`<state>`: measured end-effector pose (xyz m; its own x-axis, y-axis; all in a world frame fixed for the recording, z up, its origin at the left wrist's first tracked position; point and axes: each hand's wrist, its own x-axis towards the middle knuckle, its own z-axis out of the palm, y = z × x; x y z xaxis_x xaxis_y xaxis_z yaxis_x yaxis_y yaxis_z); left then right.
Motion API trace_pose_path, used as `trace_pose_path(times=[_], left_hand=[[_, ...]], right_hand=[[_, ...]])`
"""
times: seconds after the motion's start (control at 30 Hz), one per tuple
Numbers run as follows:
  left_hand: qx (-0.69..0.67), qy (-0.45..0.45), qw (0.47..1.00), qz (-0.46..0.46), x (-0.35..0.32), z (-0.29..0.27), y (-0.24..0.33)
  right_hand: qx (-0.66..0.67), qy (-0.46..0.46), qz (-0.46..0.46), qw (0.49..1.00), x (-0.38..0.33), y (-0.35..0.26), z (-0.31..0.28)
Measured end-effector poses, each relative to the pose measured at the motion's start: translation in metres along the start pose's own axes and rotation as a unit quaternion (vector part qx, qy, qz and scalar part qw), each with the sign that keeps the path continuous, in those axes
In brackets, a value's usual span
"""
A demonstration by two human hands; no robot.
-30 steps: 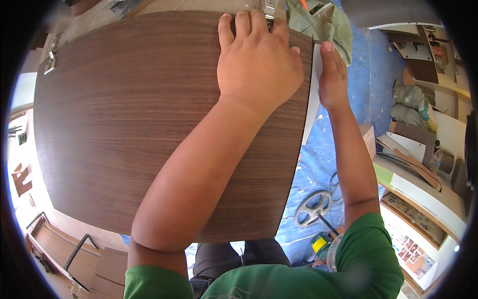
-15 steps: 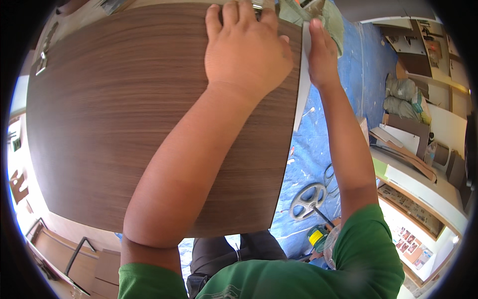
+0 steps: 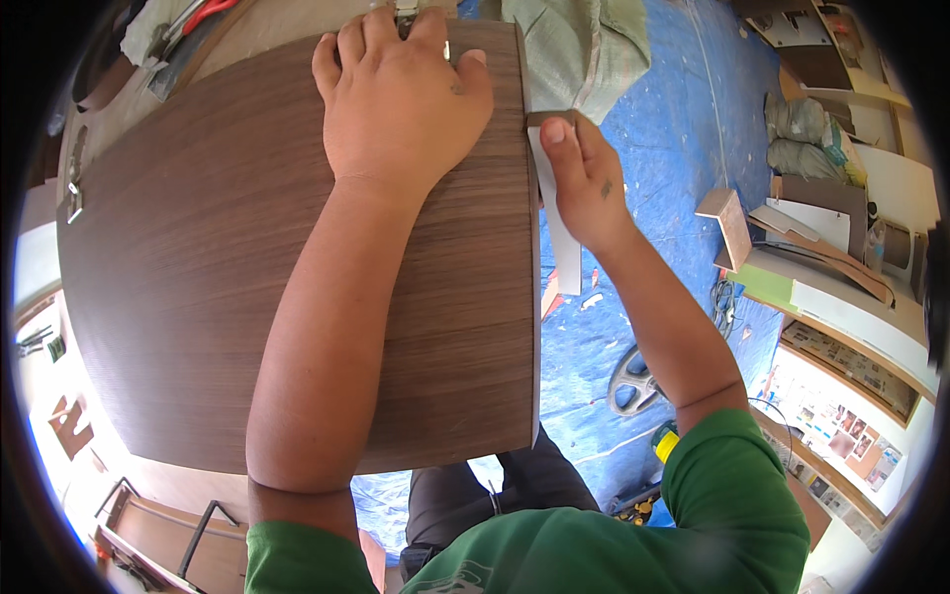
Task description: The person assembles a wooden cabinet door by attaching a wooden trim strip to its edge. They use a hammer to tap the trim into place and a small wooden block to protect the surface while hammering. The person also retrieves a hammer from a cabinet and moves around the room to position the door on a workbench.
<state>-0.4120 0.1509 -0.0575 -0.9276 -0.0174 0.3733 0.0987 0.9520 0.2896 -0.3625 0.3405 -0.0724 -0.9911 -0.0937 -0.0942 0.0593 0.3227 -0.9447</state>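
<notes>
Head view shows the left hand (image 3: 401,104) lying flat, fingers spread, on the far end of a large dark brown wood-grain panel (image 3: 198,277). At its right edge, the right hand (image 3: 584,183) pinches a thin grey edge strip (image 3: 559,247).

Hands (image 3: 401,99) on brown wooden panel (image 3: 198,277)

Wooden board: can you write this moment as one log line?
left hand: flat on wood-grain board | right hand: pressing edge strip on board's side | floor: blue tarp
</notes>
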Motion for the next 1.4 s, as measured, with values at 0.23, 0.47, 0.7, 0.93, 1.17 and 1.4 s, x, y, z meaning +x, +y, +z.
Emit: trace_pose_path(times=[0.23,0.47,0.7,0.93,1.17,1.4], left_hand=[[0.001,0.009,1.0,0.009,-0.002,0.005,-0.002],[-0.012,0.005,1.0,0.011,-0.003,0.004,-0.014],[-0.043,-0.024,0.999,0.009,0.003,-0.009,-0.002],[-0.049,0.01,0.999,0.012,-0.003,0.0,-0.008],[-0.072,0.051,0.996,-0.009,-0.006,0.004,-0.003],[-0.054,0.049,0.997,-0.027,-0.006,0.0,-0.001]], right_hand=[[0.01,0.0,-0.005,1.0,-0.063,0.007,0.004],[0.029,-0.051,0.034,0.998,-0.064,0.005,-0.02],[-0.11,0.072,-0.151,0.98,0.078,0.007,-0.018],[-0.174,0.073,-0.142,0.972,0.106,-0.009,0.002],[-0.158,0.112,-0.119,0.974,0.046,-0.004,0.006],[-0.074,0.064,-0.085,0.992,-0.042,-0.02,0.017]])
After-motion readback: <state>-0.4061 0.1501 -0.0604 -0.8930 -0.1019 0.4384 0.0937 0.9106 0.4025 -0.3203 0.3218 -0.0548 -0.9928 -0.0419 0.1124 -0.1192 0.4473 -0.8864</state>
